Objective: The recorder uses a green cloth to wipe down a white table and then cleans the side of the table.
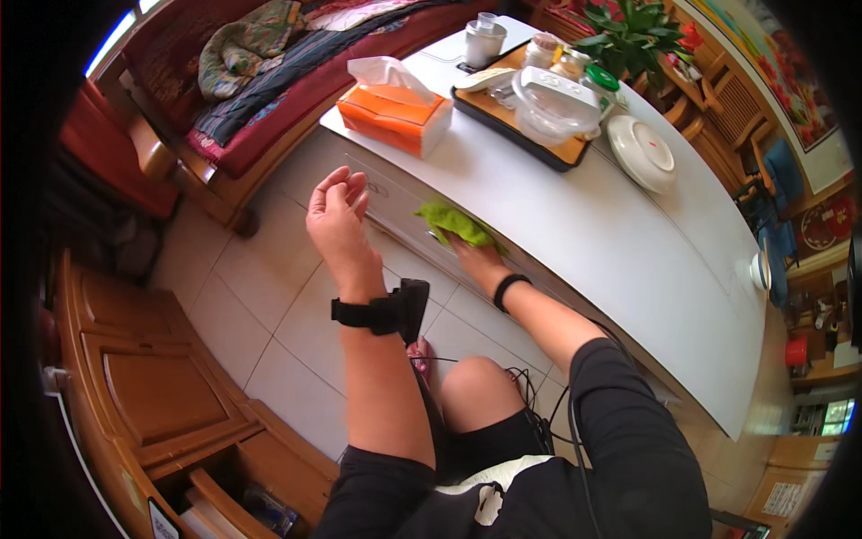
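Observation:
My right hand [477, 259] holds a bright green cloth [454, 224] flat against the side panel [397, 202] of a white-topped table, just below its edge. Part of the fingers is covered by the cloth. A small metallic piece shows beside the cloth. My left hand [339, 209] is raised near the table's left corner, its fingers loosely curled and no object visible in them. Each wrist wears a black band, and a dark device [413, 303] is strapped to the left one. Above my hands, an orange tissue pack [394, 114] lies on the white tabletop [539, 215].
A black-rimmed tray [512, 138] carries clear plastic containers [549, 111] and jars. Beside it lies an upside-down white plate [641, 153]. A bowl [759, 271] stands at the far right edge. Black cables [539, 397] hang by my knee. A wooden cabinet [161, 391] stands at left.

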Tool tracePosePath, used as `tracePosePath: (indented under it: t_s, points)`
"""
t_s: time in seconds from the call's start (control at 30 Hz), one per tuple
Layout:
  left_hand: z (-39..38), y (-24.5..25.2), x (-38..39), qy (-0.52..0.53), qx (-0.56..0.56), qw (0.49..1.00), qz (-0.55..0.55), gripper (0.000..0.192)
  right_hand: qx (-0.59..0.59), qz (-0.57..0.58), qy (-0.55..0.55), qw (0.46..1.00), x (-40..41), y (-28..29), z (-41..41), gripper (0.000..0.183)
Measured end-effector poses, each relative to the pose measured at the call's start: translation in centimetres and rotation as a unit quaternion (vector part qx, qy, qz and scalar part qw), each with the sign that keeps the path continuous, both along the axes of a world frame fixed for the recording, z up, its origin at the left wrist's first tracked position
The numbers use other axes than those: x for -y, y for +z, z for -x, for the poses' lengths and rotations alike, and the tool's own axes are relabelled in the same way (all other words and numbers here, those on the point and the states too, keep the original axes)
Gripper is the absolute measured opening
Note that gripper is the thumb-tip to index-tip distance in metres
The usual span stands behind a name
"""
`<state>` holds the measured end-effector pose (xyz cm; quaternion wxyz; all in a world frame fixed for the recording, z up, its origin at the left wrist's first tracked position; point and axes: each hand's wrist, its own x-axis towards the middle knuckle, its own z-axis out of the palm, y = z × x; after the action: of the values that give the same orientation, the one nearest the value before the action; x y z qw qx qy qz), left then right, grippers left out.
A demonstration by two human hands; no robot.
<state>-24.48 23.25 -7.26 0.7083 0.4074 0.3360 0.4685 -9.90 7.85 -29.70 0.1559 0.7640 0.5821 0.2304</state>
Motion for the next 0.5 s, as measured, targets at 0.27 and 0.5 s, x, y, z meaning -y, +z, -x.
tracePosePath:
  t_s: [0.27, 0.5]
  points:
    - [0.8, 0.0, -1.5, 0.103, 0.05, 0.992, 0.06, 0.022, -0.047, -0.058, 0.01, 0.997, -17.4, 1.7, -3.3, 0.057]
    - [0.1, -0.8, -2.0, 0.051, 0.047, 0.996, 0.049, 0.021, 0.122, -0.007, 0.06, 0.991, -14.1, 2.7, -3.8, 0.06]
